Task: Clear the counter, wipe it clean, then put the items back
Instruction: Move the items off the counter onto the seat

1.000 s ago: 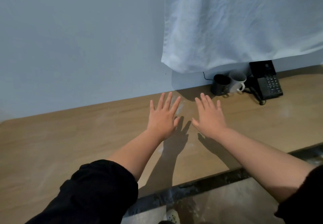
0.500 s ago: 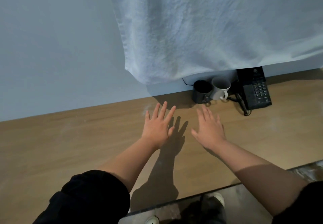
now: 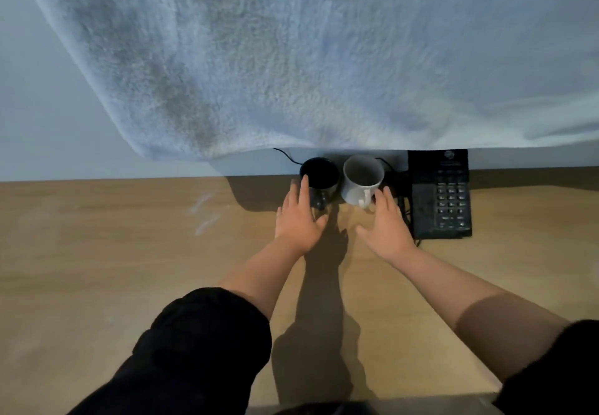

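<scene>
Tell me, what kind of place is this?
Probably a hotel room or small office, though I can't be sure: a black keypad phone sits beside a white mug and a black mug on a wooden counter.

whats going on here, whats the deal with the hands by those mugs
A person has both hands stretched out to two mugs at the back of a wooden counter. The left hand is at the black mug, and the right hand is beside the white mug, near its handle. Fingers are straight; neither mug is gripped yet. A black telephone sits right of the mugs, and a pale cloth hangs above them.
</scene>
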The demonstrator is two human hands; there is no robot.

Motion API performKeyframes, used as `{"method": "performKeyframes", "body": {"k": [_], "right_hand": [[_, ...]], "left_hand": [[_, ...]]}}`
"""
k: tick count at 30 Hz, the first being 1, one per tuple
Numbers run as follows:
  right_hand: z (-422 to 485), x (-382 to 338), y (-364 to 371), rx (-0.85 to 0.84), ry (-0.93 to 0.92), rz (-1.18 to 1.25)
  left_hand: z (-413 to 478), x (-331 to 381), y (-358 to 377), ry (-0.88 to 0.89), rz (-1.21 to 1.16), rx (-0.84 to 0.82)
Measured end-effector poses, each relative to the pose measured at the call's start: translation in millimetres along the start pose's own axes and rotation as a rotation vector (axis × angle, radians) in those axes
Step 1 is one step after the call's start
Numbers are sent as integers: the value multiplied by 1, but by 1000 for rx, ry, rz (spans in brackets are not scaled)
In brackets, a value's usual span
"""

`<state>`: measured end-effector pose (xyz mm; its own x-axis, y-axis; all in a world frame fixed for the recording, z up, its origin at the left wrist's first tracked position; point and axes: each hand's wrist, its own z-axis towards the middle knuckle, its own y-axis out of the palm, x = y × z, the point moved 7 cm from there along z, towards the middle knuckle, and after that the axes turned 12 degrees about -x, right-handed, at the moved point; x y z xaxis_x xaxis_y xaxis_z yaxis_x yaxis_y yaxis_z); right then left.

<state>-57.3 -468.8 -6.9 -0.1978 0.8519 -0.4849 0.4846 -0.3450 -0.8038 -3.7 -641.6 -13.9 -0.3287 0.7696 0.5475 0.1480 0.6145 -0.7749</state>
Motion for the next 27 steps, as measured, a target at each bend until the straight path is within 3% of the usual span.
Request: {"method": "performKeyframes", "body": {"k": [4,12,21,27], "right_hand": [[31,6,-2,11,-22,30],[67,4,-11,140,-28,-138],[104,10,-12,147,-1,-31],[99,10,-18,216,20,56]], "left_hand": [[25,1,1,-56,-83,94],[60,9,4,-128,-116,172],[82,9,-1,-78,-191,230],[75,12,-5,-77,-103,206]]}}
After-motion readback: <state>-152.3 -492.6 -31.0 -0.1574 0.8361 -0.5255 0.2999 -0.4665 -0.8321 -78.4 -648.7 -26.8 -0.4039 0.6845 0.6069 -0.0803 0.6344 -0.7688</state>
